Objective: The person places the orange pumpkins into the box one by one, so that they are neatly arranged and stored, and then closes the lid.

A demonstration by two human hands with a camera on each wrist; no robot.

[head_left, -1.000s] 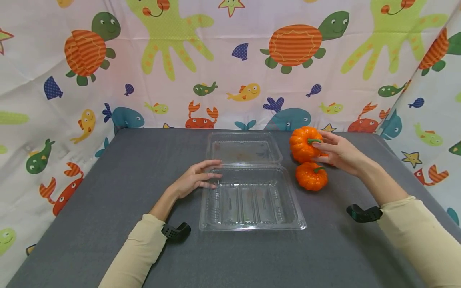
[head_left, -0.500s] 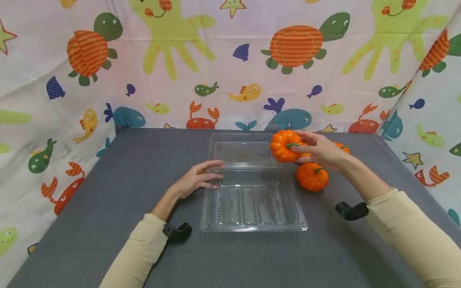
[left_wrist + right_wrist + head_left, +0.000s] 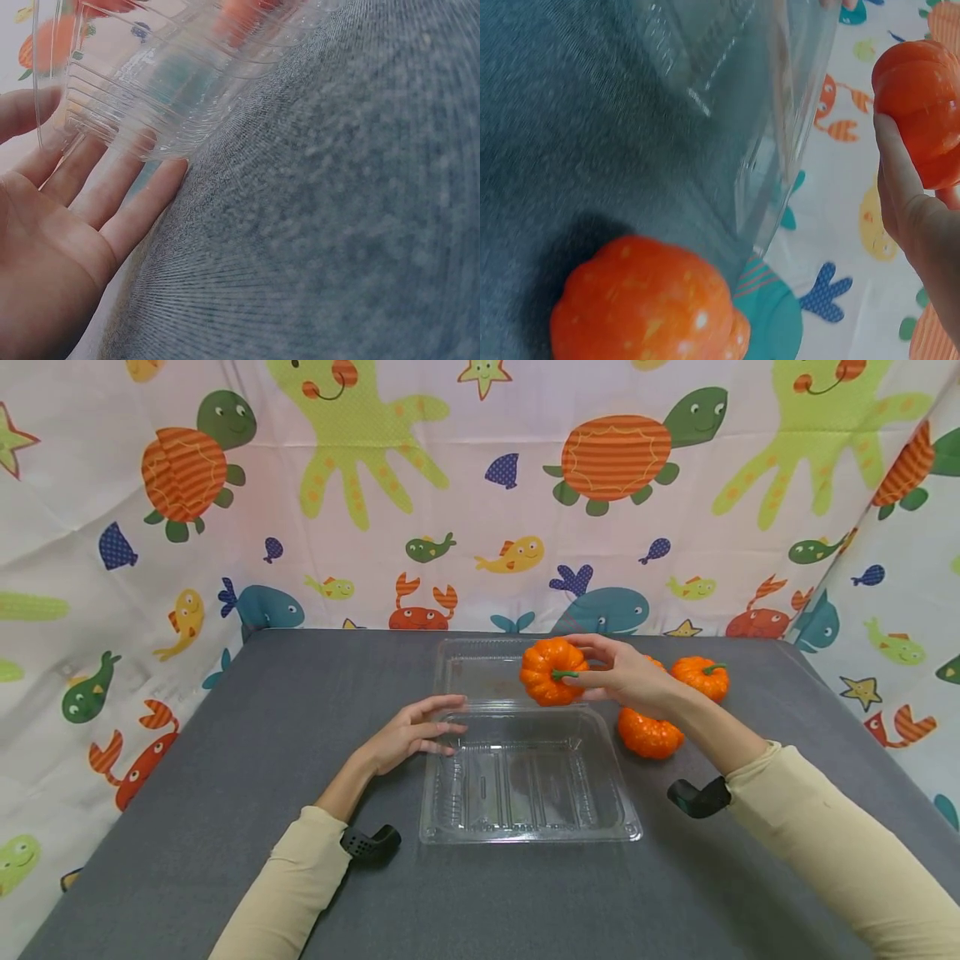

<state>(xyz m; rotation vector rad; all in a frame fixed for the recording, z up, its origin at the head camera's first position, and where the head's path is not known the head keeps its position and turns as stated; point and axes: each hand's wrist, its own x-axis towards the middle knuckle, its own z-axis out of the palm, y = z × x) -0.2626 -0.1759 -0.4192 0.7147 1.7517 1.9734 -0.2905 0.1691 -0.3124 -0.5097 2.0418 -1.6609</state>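
Observation:
A clear plastic clamshell container lies on the grey table with its lid laid back behind the base. At the base's left side my left hand rests with fingers spread and fairly straight; in the left wrist view its fingertips touch the ribbed outer wall, thumb near the rim. My right hand grips a small orange toy pumpkin with a green stem, held over the lid area. The right wrist view shows fingers and thumb around that pumpkin.
To the right of the container, a bumpy pumpkin sits nearest the base, with another pumpkin behind it. A further one is mostly hidden by my right hand. A patterned cloth hangs along the table's back edge.
My right hand has lifted the pumpkin away from the group and carried it left, from beside the container to over the lid. The left hand stays in place.

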